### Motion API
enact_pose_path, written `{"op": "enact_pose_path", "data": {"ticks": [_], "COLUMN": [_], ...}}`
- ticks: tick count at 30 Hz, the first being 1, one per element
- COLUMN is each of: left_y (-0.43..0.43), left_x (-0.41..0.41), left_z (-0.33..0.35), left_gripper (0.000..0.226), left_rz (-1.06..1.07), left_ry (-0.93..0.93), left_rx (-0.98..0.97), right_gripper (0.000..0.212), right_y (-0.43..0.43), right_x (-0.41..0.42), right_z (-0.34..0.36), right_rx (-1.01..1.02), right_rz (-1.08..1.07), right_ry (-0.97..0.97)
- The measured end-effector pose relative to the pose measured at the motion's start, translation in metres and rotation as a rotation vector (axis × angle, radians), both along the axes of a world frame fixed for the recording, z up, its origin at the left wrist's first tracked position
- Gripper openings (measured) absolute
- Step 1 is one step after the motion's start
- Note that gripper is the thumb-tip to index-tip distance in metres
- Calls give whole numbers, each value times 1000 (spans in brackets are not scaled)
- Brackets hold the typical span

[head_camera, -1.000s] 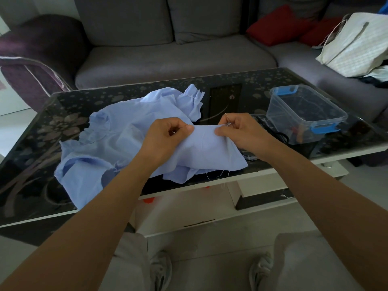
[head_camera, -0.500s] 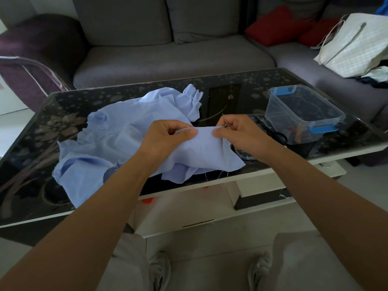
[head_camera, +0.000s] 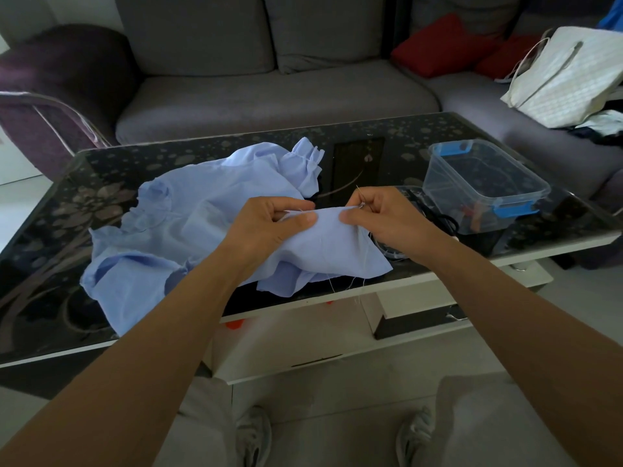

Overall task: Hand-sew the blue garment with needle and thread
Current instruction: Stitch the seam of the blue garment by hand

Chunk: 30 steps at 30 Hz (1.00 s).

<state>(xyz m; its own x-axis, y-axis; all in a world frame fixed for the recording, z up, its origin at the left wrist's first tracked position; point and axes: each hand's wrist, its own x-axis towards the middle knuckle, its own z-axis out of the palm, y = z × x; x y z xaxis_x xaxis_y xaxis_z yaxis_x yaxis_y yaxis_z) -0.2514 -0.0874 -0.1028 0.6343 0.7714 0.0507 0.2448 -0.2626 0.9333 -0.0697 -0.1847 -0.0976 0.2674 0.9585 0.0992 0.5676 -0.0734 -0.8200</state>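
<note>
Head view: a person's two hands hold up a folded edge of a blue garment (head_camera: 188, 237) above a dark glass table (head_camera: 50, 230).

The left hand (head_camera: 269, 227) pinches the fold between thumb and curled fingers. Just to its right, the right hand (head_camera: 384, 220) pinches the same edge together with a thin needle (head_camera: 360, 193), whose tip points up and far. The rest of the garment lies crumpled on the table's left half, with loose thread (head_camera: 332, 284) hanging off its near hem. A clear plastic box (head_camera: 485, 183) with blue clasps stands at the right. A grey sofa (head_camera: 269, 96) is beyond.
</note>
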Motion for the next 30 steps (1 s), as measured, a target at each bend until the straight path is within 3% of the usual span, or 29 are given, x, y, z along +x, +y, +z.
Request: {"op": "enact_pose_path", "data": {"ticks": [2,9,11,14,21,30], "left_y": [1,1,1,1,3,3], "left_x": [-1,-1,-1,-1,-1,-1], "left_z": [-1,-2,-1,-2,-2,-3], "left_gripper": [24,15,16,16,11,13], "left_rz": [-34,0,4,10,8,2], "left_ry": [30,-62,-65,-69,-96,-91], "left_rx": [-16,-39,-48,-56,-71,-83], "right_gripper": [17,4,20,28,14,12], "right_y": [0,0,1,1,-9,-10], "right_x": [0,-1,-1,0,-2,-3], "right_z": [0,-1,-1,1,3,3], "right_rx": [3,-19,-31,-2,70,138], "right_rz": [3,26,-18,-39,162,178], "right_ry": [0,31,74,176,95,34]}}
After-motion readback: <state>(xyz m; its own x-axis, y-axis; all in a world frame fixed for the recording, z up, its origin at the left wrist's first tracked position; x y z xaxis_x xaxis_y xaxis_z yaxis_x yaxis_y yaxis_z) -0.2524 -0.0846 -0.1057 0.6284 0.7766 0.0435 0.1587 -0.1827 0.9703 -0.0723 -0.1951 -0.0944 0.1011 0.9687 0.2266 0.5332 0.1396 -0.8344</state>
